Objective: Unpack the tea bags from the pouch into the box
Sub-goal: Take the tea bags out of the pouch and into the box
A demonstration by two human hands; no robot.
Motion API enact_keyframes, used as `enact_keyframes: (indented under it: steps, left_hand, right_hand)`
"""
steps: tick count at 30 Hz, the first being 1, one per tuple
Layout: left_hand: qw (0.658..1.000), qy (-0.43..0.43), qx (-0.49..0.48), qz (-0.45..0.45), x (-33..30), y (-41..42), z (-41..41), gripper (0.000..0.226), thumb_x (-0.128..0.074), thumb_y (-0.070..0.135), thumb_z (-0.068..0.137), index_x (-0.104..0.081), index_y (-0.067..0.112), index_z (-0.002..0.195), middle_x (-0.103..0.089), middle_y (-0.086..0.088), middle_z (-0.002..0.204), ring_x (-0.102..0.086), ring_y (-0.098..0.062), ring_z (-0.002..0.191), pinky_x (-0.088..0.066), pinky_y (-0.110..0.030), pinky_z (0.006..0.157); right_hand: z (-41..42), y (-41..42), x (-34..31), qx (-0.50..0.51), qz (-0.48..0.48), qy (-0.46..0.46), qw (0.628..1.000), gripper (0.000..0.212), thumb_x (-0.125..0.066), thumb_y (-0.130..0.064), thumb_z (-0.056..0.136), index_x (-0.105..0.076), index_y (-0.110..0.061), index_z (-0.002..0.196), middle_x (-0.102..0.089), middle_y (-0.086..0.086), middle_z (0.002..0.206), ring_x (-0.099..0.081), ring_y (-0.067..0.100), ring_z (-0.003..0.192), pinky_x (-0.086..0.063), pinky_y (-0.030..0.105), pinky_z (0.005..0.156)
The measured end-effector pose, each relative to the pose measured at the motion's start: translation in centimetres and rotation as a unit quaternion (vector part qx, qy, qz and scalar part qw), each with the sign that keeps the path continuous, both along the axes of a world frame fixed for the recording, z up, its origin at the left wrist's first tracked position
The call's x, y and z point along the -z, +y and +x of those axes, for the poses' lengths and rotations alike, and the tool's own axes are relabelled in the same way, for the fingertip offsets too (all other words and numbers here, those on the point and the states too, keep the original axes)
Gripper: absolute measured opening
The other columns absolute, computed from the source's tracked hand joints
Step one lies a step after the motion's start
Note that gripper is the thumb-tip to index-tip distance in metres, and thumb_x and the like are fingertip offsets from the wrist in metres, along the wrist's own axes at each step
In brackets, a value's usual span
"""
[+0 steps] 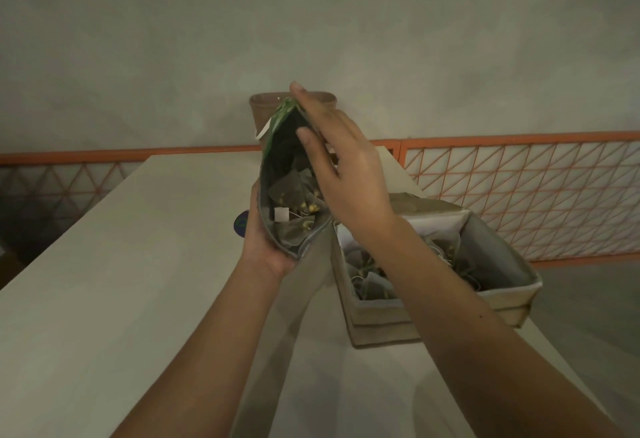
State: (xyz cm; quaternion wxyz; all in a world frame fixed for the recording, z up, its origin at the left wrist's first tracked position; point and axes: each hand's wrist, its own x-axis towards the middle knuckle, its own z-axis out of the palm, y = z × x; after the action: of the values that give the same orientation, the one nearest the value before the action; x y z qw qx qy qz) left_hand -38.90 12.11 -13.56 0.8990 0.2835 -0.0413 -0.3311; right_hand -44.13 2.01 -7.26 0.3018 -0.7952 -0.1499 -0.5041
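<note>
Pouch (277, 167): glossy green outside, silvery foil lining. Box (498, 302): matt brown cardboard, white paper liner. Desk (104, 281): smooth, matt.

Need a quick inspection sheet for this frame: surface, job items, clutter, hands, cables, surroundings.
Surface: pale table, dimly lit.
Job's things: open pouch held above the table, tea bags visible inside; open box on the table to its right, more tea bags already in it.
Clutter: brown cup behind the pouch; small dark round item by the left hand, unclear what.
Hands: left hand grips the pouch's lower end; right hand is at the pouch mouth, fingers straight, thumb inside the opening.
Cables: nothing seen.
Surroundings: plain wall; orange lattice railing behind the table.
</note>
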Motion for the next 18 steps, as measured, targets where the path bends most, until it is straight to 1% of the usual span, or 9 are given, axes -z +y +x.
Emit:
enact_keyframes:
  steps: [2,4,5,7,8,10,13,15,18]
  left_hand:
    - [1.0,-0.007,0.007,0.0,-0.1,0.1,0.0,0.059,-0.053,0.06,0.087,-0.08,0.007,0.086,-0.077,-0.017,0.083,-0.075,-0.031,0.066,-0.062,-0.039,0.054]
    - [1.0,-0.007,0.0,0.008,-0.2,0.3,0.2,0.056,-0.054,0.062,0.087,-0.075,0.011,0.1,-0.077,-0.014,0.09,-0.076,-0.029,0.073,-0.063,-0.039,0.061]
    - [1.0,-0.005,0.001,0.007,-0.2,0.4,0.3,0.056,-0.055,0.061,0.087,-0.073,0.012,0.107,-0.076,-0.013,0.098,-0.076,-0.029,0.081,-0.064,-0.039,0.07]
    - [1.0,-0.007,0.012,-0.008,0.1,0.3,0.8,0.056,-0.053,0.06,0.091,-0.069,0.014,0.119,-0.074,-0.011,0.11,-0.072,-0.028,0.097,-0.059,-0.04,0.086]
    - [1.0,-0.008,0.012,-0.013,0.3,0.4,0.9,0.057,-0.051,0.06,0.092,-0.066,0.014,0.124,-0.073,-0.01,0.111,-0.072,-0.027,0.097,-0.06,-0.039,0.086]
    - [1.0,-0.006,0.019,-0.014,0.7,0.3,1.2,0.065,-0.051,0.063,0.091,-0.06,0.016,0.135,-0.071,-0.01,0.113,-0.072,-0.026,0.096,-0.063,-0.036,0.076]
    - [0.999,-0.008,0.033,-0.016,0.8,0.1,1.2,0.073,-0.056,0.063,0.088,-0.053,0.018,0.145,-0.066,-0.009,0.123,-0.068,-0.027,0.104,-0.061,-0.037,0.079]
    - [0.999,-0.008,0.031,-0.017,0.8,-0.1,1.1,0.068,-0.056,0.06,0.089,-0.057,0.016,0.141,-0.068,-0.01,0.119,-0.068,-0.027,0.103,-0.061,-0.038,0.081]
    - [0.999,-0.01,0.027,-0.018,0.8,-0.3,0.8,0.066,-0.057,0.058,0.087,-0.061,0.012,0.135,-0.072,-0.012,0.11,-0.071,-0.027,0.095,-0.062,-0.035,0.076]
  right_hand:
    - [-0.8,0.1,0.6,-0.042,0.035,0.033,0.998,0.051,-0.053,-0.014,0.099,-0.036,-0.012,0.147,-0.046,0.001,0.145,-0.047,0.016,0.131,-0.048,0.035,0.102]
    - [-1.8,0.4,1.8,-0.079,0.072,0.049,0.993,0.056,-0.061,-0.014,0.094,-0.034,-0.015,0.143,-0.036,-0.002,0.148,-0.045,0.019,0.133,-0.049,0.041,0.1]
    - [-2.4,0.5,2.6,-0.074,0.075,0.058,0.993,0.053,-0.066,-0.015,0.091,-0.038,-0.015,0.137,-0.032,-0.001,0.149,-0.044,0.015,0.133,-0.05,0.04,0.099]
    - [-3.6,0.7,4.4,-0.018,0.049,0.096,0.994,0.042,-0.071,-0.025,0.086,-0.051,-0.017,0.123,-0.026,0.0,0.154,-0.038,-0.002,0.132,-0.053,0.028,0.093]
    - [-4.1,0.9,5.2,0.021,0.024,0.12,0.992,0.037,-0.071,-0.032,0.084,-0.057,-0.022,0.117,-0.022,-0.002,0.156,-0.036,-0.005,0.132,-0.053,0.025,0.091]
    - [-4.7,1.2,6.4,0.091,-0.024,0.165,0.982,0.035,-0.07,-0.045,0.081,-0.064,-0.031,0.112,-0.017,-0.003,0.158,-0.037,0.009,0.136,-0.053,0.034,0.095]
    - [-4.8,1.6,7.1,0.146,-0.055,0.201,0.967,0.041,-0.067,-0.05,0.078,-0.064,-0.038,0.117,-0.026,0.0,0.154,-0.039,0.02,0.136,-0.05,0.044,0.099]
    - [-4.7,1.7,7.0,0.176,-0.072,0.198,0.962,0.035,-0.067,-0.048,0.078,-0.067,-0.039,0.112,-0.036,0.001,0.147,-0.043,0.022,0.129,-0.051,0.045,0.097]
    - [-4.6,1.4,6.9,0.178,-0.048,0.174,0.967,0.021,-0.066,-0.04,0.081,-0.071,-0.032,0.1,-0.048,0.001,0.135,-0.049,0.02,0.119,-0.054,0.041,0.088]
